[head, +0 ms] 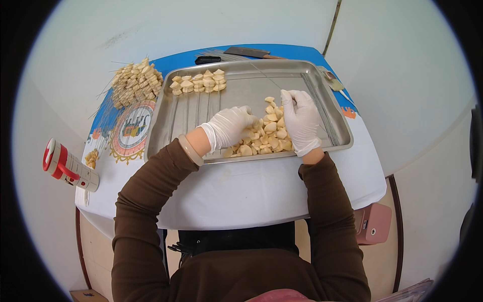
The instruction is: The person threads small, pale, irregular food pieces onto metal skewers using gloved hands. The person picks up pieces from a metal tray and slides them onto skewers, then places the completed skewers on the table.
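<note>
In my gloved right hand (300,117) is a thin metal skewer (266,76), pinched between thumb and fingertips and slanting up to the left. My gloved left hand (231,126) reaches into a pile of pale cream food pieces (270,127), its fingers curled at the pile's left side. Whether those fingers grip a piece is hidden. The pile lies in a wide stainless steel tray (241,83). At the tray's upper left, several filled skewers with similar pieces (198,81) lie side by side. Loose bare skewers (320,109) lie along the right side.
A heap of filled skewers (136,83) sits left of the tray. Behind the tray are a cleaver (247,51), a black object (208,60) and more bare skewers (230,56). A red-and-white tumbler (71,166) stands at the left edge. A pink box (373,224) is below right.
</note>
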{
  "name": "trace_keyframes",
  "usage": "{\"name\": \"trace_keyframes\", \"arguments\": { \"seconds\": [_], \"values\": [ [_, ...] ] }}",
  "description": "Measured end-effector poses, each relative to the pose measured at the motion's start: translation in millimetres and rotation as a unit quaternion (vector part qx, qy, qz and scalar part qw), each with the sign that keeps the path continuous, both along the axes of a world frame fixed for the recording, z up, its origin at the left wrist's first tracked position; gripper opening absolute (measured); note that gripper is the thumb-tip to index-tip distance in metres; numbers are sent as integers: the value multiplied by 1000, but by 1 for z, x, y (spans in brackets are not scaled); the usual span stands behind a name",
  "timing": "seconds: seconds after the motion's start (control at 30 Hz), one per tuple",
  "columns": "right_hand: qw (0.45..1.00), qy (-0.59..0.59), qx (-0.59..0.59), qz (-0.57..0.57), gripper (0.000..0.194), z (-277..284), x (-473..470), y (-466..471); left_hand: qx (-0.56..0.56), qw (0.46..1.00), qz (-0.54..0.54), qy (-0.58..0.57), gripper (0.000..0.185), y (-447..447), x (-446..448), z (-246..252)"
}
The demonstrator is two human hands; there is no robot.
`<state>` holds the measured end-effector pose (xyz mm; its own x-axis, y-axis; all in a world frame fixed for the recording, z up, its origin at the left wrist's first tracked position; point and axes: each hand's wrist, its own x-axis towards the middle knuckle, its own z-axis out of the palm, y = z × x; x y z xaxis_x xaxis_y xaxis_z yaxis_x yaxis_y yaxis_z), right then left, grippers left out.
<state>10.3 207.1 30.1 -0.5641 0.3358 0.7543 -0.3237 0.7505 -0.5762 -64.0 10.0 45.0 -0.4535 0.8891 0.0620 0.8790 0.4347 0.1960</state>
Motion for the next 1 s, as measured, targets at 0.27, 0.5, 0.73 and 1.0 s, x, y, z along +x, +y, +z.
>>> {"name": "trace_keyframes", "arguments": {
  "seconds": [0.27,0.5,0.73,1.0],
  "values": [
    [1000,11,5,-6,18,-2,-2,2,63,995,2,-81,21,-6,-5,-6],
    [1000,11,-1,4,18,-1,-1,1,44,994,3,-95,25,3,-13,1],
    [1000,17,10,-3,18,-2,-1,0,-40,992,77,-89,32,37,-16,0],
    [1000,13,-3,2,17,-1,-1,0,-43,993,30,-102,27,46,-19,-8]
  ]
}}
